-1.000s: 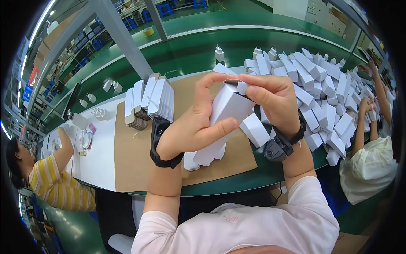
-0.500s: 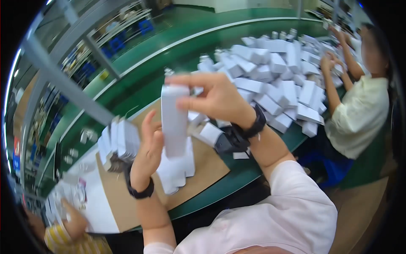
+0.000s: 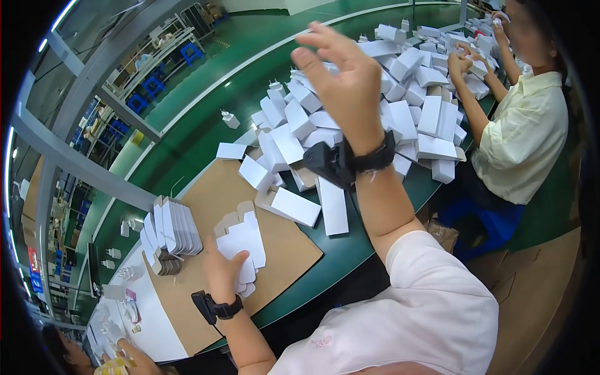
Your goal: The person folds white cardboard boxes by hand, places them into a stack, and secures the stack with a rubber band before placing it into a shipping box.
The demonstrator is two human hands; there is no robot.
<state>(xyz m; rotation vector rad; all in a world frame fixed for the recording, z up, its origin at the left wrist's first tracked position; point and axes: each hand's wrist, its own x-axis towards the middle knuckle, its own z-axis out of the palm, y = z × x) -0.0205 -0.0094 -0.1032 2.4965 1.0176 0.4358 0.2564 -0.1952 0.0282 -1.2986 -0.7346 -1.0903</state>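
Observation:
My left hand (image 3: 224,269) is over the near edge of a few unfolded white carton blanks (image 3: 249,237), thumb and fingers apart; whether it touches them I cannot tell. The blanks lie on a brown cardboard sheet (image 3: 290,247). Raised above the near side of a heap of folded white boxes (image 3: 289,144), my right hand (image 3: 347,84) has its fingers spread and nothing in it. Two white boxes, one of them a long box (image 3: 295,206), lie apart at the heap's near edge.
Left of the blanks stands a bundle of flattened cartons (image 3: 178,225). White plug adapters, such as one adapter (image 3: 230,119), sit on the green table (image 3: 181,165). A grey post (image 3: 106,178) rises at left. Co-workers are at far right and lower left.
The white box that was between my hands is out of them. My right hand has moved up and right and opened; my left hand has dropped to the blanks.

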